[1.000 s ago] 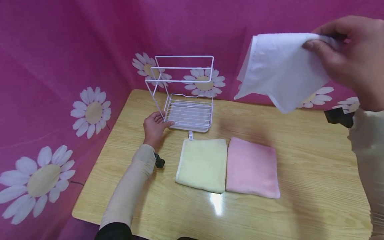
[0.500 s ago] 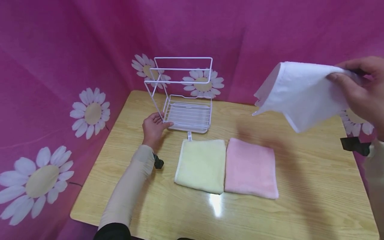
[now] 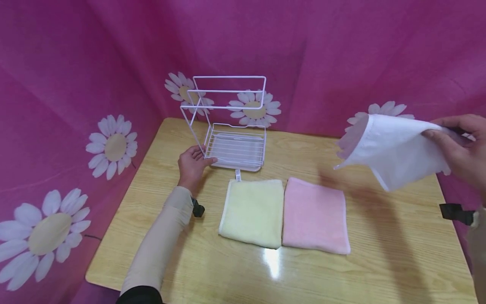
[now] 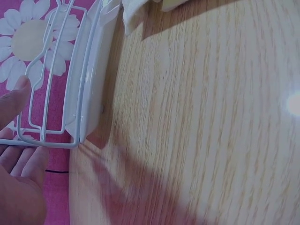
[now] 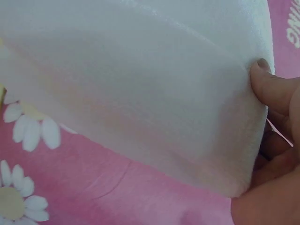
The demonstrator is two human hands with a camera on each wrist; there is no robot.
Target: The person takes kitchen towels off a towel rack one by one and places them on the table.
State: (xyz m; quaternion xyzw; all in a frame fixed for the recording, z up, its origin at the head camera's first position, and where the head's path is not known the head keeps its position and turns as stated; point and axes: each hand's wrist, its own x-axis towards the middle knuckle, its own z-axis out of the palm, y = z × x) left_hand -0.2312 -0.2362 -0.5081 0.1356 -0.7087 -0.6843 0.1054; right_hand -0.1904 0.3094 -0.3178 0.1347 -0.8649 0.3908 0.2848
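Observation:
My left hand [image 3: 191,166] holds the front left corner of a white wire rack [image 3: 235,147] with a tray at its base. In the left wrist view its thumb [image 4: 14,103] lies over the wire frame, fingers on the other side. My right hand [image 3: 465,145] pinches a white cloth [image 3: 398,152] by its right end, above the table's right side. The cloth hangs folded and fills much of the right wrist view, the thumb [image 5: 272,89] on its edge. Folded yellow [image 3: 252,213] and pink cloths [image 3: 315,215] lie side by side before the rack.
A wooden table [image 3: 205,261] carries the rack and the two folded cloths. Behind it and to the left hangs a magenta curtain [image 3: 322,50] with daisy prints. A small tag [image 3: 238,175] sticks out from the yellow cloth toward the rack.
My right hand has lowered the white cloth and carried it to the right. The left hand has stayed at the rack's corner; the rack and the folded cloths remain in place.

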